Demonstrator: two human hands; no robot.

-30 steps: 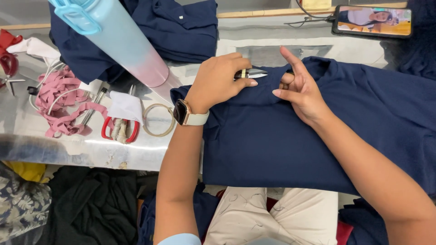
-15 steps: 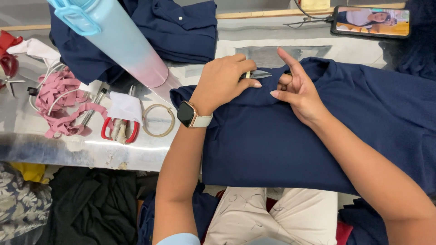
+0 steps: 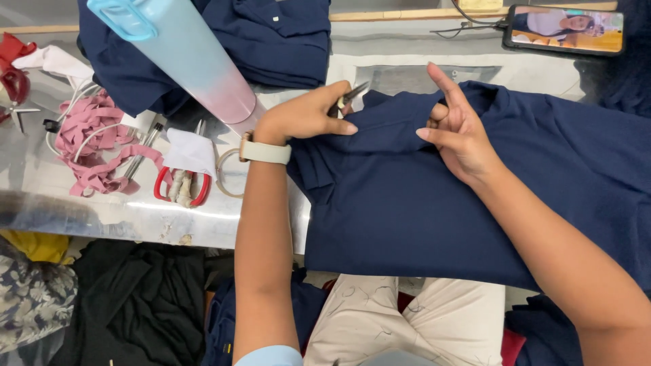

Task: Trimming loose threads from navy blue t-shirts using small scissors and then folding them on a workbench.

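- The work went on at a shiny metal table (image 3: 102, 217) crowded with sewing clutter, with the person seated close against its near edge.
- Nearest the camera, dark clothes (image 3: 129, 305) lay heaped below the table edge, beside the person's pale trousers (image 3: 407, 318).
- A navy garment (image 3: 420, 203) lay spread across the table and hung over its near edge toward the lap.
- The left hand (image 3: 305, 115), a watch with a pale strap at its wrist, was closed around small metal snips (image 3: 352, 91), their tips pointing at the garment's upper fold.
- The right hand (image 3: 461, 129) pinched that fold between thumb and bent fingers, the index finger raised straight.
- No loose thread was visible at the tips, so how much trimming was done could not be judged; the garment was not yet set aside.
- To the left lay red-handled scissors (image 3: 178, 186) under a white cloth, and a tangle of pink strips (image 3: 95, 146).
- Farther back stood a tall bottle (image 3: 183, 54), blue fading to pink, with more navy garments (image 3: 271, 41) stacked behind it.
- At the far right edge lay a phone (image 3: 563, 30) with its screen lit.
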